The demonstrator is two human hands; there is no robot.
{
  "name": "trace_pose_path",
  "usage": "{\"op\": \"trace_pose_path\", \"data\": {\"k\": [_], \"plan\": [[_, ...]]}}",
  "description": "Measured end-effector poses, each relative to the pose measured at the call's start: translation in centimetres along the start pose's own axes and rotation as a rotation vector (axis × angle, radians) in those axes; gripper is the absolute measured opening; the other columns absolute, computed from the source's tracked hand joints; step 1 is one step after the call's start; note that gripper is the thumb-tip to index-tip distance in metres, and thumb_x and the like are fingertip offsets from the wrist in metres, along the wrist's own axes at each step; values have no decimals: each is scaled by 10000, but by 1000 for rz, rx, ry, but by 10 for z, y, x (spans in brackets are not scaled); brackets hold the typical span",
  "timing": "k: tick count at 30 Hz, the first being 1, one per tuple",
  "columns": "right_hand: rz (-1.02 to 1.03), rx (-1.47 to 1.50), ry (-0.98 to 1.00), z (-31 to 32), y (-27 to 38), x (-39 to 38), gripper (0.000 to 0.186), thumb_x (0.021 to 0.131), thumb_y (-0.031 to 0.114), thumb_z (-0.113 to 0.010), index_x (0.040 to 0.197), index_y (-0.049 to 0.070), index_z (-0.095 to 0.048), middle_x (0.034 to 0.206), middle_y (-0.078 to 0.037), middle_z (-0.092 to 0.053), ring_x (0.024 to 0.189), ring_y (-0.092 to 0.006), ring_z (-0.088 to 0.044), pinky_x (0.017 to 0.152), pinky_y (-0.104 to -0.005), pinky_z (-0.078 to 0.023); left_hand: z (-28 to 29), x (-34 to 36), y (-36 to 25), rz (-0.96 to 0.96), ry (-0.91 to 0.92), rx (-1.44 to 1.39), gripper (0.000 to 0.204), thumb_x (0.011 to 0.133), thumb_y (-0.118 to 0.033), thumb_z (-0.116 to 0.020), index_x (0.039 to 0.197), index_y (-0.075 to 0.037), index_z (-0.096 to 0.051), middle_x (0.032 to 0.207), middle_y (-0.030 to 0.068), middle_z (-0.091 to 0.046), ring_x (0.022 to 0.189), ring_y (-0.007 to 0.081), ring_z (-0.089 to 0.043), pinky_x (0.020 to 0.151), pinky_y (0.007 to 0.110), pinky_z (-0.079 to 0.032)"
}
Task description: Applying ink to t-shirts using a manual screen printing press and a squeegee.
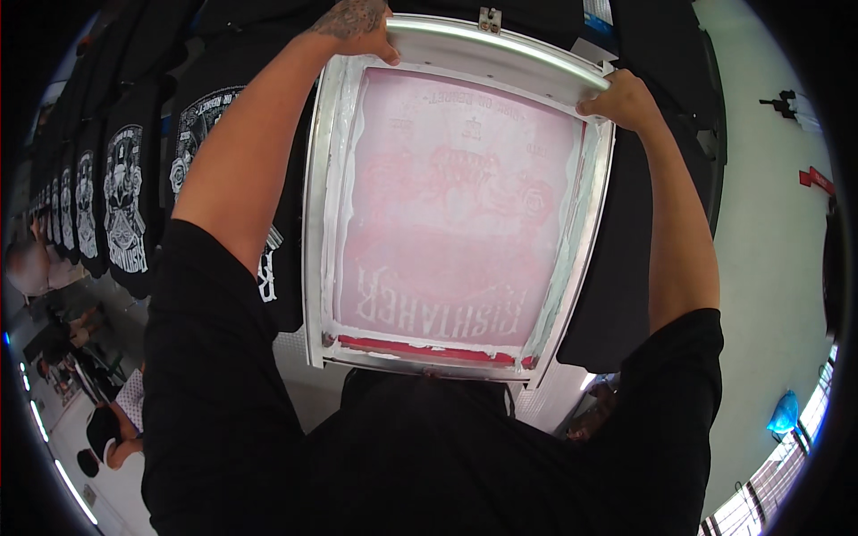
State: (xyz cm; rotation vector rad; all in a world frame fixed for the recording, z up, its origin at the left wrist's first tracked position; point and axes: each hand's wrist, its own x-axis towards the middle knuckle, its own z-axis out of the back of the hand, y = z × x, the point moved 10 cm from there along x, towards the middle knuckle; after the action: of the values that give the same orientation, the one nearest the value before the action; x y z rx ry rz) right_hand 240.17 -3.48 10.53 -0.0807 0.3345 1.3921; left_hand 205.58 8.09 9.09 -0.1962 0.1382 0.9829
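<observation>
In front of me lies a silk-screen frame of bare metal with pinkish mesh. White ink coats the mesh, and a skull, roses and lettering show faintly through it. Across its far end sits a wide metal squeegee. My left hand, tattooed on its back, is closed on the squeegee's left end, thumb on the near side. At the other end my right hand grips it the same way. The squeegee's blade edge and most of my fingers are hidden behind it.
Black shirts with white prints lie in a long row on the left. Black fabric spreads to the frame's right. A metal clamp stands at the far edge. Another person is at lower left; a blue bag hangs at right.
</observation>
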Motion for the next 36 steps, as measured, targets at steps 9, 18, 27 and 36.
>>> {"op": "trace_pose_path", "data": {"k": [9,18,27,36], "plan": [[68,71,-25,6,-20,41,580,599,311,-923,1010,-70,-774,840,-185,-755,721,-261,-743,742,-360,-585,46,-1,-22,47,-201,96,640,659,-499,-869,1051,-5,-760,1074,241,-727,1081,366,-686,979,438,-533],[291,-10,-40,4,63,38,524,796,384,-826,1167,23,-744,997,-184,-760,911,-319,-741,863,-394,-553,-124,-265,-143,-125,237,-862,219,973,-291,-700,977,-81,-761,968,108,-765,914,257,-741,831,372,-583],[508,6,60,-25,133,48,476,793,300,-787,1149,-12,-741,1055,-243,-741,954,-376,-731,903,-426,-569,-269,-527,-261,350,822,-1293,524,1048,-510,-510,957,-19,-667,821,108,-647,828,236,-633,809,402,-499],[557,61,48,-85,149,-139,294,824,196,-763,1057,17,-752,924,-220,-732,875,-410,-693,843,-449,-547,-263,-509,-270,120,430,-1364,414,984,-379,-671,741,-45,-645,622,13,-580,597,95,-523,564,307,-411]]}}
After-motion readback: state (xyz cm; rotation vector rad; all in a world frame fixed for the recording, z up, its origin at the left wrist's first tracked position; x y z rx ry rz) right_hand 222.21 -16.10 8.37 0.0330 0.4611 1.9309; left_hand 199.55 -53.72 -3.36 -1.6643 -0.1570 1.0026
